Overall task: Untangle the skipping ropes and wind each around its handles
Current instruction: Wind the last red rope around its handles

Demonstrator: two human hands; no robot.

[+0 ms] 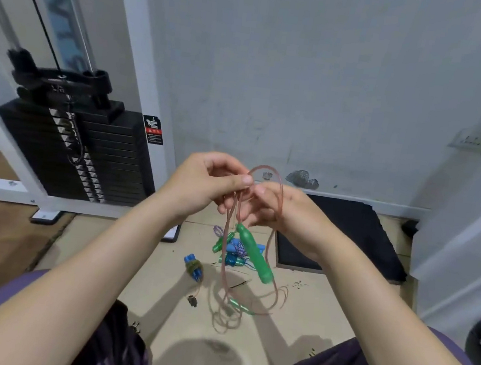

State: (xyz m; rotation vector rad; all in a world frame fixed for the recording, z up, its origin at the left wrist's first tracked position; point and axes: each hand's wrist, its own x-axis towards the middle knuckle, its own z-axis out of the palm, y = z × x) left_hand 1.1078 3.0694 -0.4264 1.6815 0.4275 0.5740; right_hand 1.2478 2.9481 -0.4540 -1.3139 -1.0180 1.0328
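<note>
The black weight stack (86,148) stands at the left against the grey wall (307,69). A dark mat (357,236) lies on the tan floor (146,277) at the right. Both hands are raised at centre frame, close together. The left hand (202,183) pinches the reddish rope (277,205) between thumb and fingers. The right hand (286,215) grasps the same rope, fingers curled round its strands. The rope arches above the hands and hangs in loops down to the floor. One green handle (254,257) dangles tilted below the hands; the second green handle (240,306) lies on the floor. Beyond, a tangle of other ropes (234,249) rests on the floor. A wound blue-handled rope (193,267) lies apart, to its left.
</note>
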